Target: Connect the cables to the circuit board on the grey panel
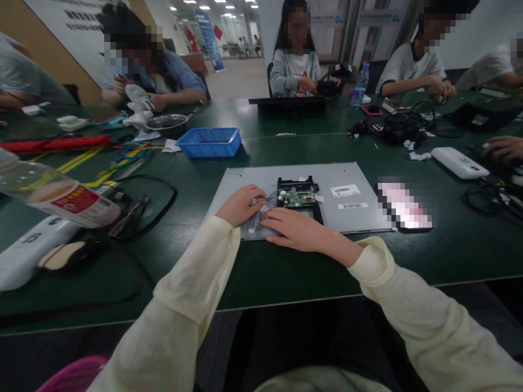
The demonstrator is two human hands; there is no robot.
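A flat grey display panel [347,212] lies face down on the green table in front of me. Near its middle sits a black bracket [319,215] with a green circuit board [297,198]. Thin grey cables [271,196] run from the board's left side to my left hand [242,204], whose curled fingers close on them. My right hand [298,228] lies low over the panel, fingers stretched out, the tips beside a greyish clear strip [254,222]. The fingers partly cover that strip, so I cannot tell exactly what it is.
A phone [404,207] lies at the panel's right edge. Behind the panel stands a blue bin [210,144]. To the left are a tilted drink bottle [77,201], a white device [36,250] and a black strap [174,198]. Co-workers sit across the table.
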